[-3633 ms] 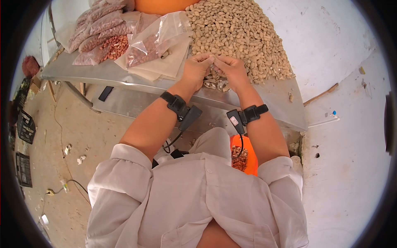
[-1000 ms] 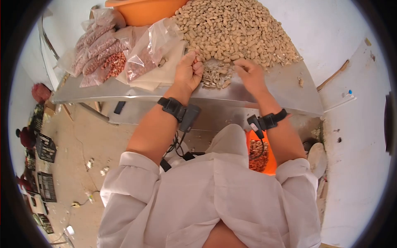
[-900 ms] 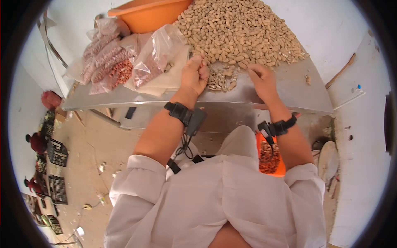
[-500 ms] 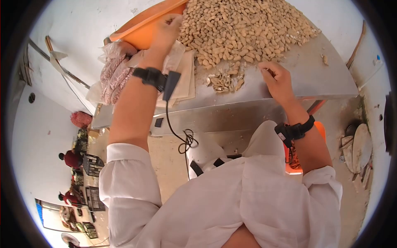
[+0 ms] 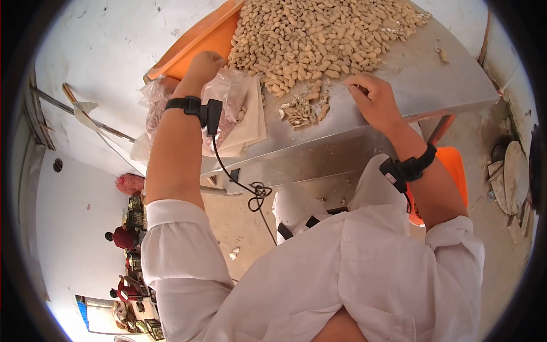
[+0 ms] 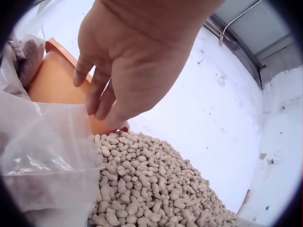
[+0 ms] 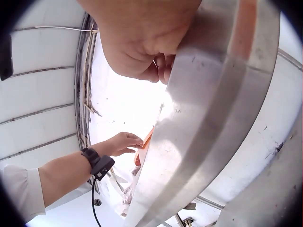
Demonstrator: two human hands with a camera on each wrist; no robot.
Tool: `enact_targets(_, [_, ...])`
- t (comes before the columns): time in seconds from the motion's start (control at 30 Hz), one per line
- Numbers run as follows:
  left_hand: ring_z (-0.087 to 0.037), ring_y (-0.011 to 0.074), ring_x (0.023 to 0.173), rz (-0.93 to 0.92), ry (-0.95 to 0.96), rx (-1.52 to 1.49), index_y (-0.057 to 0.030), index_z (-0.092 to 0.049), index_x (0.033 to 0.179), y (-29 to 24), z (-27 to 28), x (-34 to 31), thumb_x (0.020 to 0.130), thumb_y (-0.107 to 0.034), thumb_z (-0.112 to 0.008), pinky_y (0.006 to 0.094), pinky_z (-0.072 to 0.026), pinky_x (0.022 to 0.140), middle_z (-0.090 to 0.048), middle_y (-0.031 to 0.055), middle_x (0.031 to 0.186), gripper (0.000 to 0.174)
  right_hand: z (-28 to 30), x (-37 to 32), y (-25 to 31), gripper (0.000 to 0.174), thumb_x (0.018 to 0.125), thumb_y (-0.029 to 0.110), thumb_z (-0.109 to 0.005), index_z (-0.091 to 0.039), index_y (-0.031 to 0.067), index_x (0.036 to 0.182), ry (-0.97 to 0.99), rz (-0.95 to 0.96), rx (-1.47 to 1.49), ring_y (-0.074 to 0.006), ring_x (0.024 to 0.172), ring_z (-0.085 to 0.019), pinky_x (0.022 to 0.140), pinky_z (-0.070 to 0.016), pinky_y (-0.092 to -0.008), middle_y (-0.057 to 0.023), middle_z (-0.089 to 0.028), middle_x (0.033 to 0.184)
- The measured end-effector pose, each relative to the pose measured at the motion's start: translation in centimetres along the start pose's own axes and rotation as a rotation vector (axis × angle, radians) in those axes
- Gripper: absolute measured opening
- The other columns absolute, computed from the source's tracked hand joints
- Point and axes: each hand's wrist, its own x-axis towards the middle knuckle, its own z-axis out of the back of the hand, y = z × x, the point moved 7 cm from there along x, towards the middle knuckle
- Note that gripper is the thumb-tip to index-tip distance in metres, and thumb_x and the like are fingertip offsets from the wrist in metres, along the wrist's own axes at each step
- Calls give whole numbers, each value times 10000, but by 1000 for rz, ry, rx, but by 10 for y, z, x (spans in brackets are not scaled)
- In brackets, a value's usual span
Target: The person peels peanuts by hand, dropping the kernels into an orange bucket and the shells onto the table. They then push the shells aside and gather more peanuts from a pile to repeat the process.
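One loosely bent left hand has just been moved from beside the husks to the basin, while the right hand, its fingers slightly curled around nothing visible, is held near the piled peanuts, so shelling is apparently paused for emptying.

Red speck by the left hand way too tiny for an ID, top of the peanut heap outside the head view
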Motion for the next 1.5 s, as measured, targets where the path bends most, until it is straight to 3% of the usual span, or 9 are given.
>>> enact_targets(0.33, [-601,299,694,-127,-177,191,-30,-630,726,-40,6,5,832,-369,-542,386,-462,637,-625,126,687,366,0,0,4,111,772,45,-548,-611,9,857,20,30,-28,-281,674,-567,618,-448,-339,-134,-596,739])
enact_targets(0.53, [-581,305,948,-13,205,559,-102,-650,989,-34,-33,-1,829,-544,-474,447,-422,848,-627,158,979,502,1,1,4,116,774,50,-546,-614,14,862,24,41,-29,-289,687,-565,633,-449,-345,-134,-597,742])
enact_targets(0.67, [-549,327,1020,139,245,429,-115,-624,1075,-19,-36,1,833,-577,-431,461,-385,904,-595,172,1080,556,1,0,2,120,775,51,-547,-617,13,864,24,46,-35,-284,673,-563,618,-445,-339,-129,-596,738])
enact_targets(0.73, [-559,323,1001,150,198,282,-110,-630,1064,5,-38,12,843,-584,-401,452,-403,884,-597,161,1085,571,0,-1,0,125,795,57,-544,-613,5,885,44,1,-27,-198,632,-525,597,-427,-294,-102,-585,734])
enact_targets(0.93, [-601,302,878,-167,-262,11,-60,-650,921,-8,2,1,858,-395,-511,360,-461,769,-635,162,892,368,-1,0,-5,132,819,66,-547,-615,-5,908,55,-27,-20,-119,614,-496,580,-415,-257,-77,-596,756])
enact_targets(1.03, [-590,312,824,-223,-325,-313,-47,-638,881,-38,4,-48,830,-224,-567,357,-459,732,-621,170,819,198,-1,-1,-4,134,821,68,-551,-617,-6,911,44,-17,-28,-120,622,-501,586,-418,-253,-83,-605,767])
enact_targets(1.17, [-576,323,854,-371,41,-174,-59,-639,894,-66,-40,-115,768,-85,-564,374,-460,712,-608,148,876,149,-2,-1,-4,136,823,67,-553,-620,-7,914,47,14,-53,-120,633,-506,595,-420,-249,-84,-615,783])
enact_targets(1.27, [-580,316,891,-437,35,19,-76,-626,951,-38,-78,-129,769,-56,-523,381,-466,726,-601,143,949,211,-5,0,-5,122,778,66,-549,-622,15,862,36,-24,-28,-255,639,-563,592,-436,-317,-122,-603,734])
enact_targets(1.5, [-569,328,912,-239,151,316,-45,-559,1060,-35,-100,-124,790,-55,-482,385,-472,771,-553,154,1066,280,-5,1,-1,125,781,70,-544,-615,8,862,59,-32,-37,-255,653,-566,608,-440,-318,-129,-601,741])
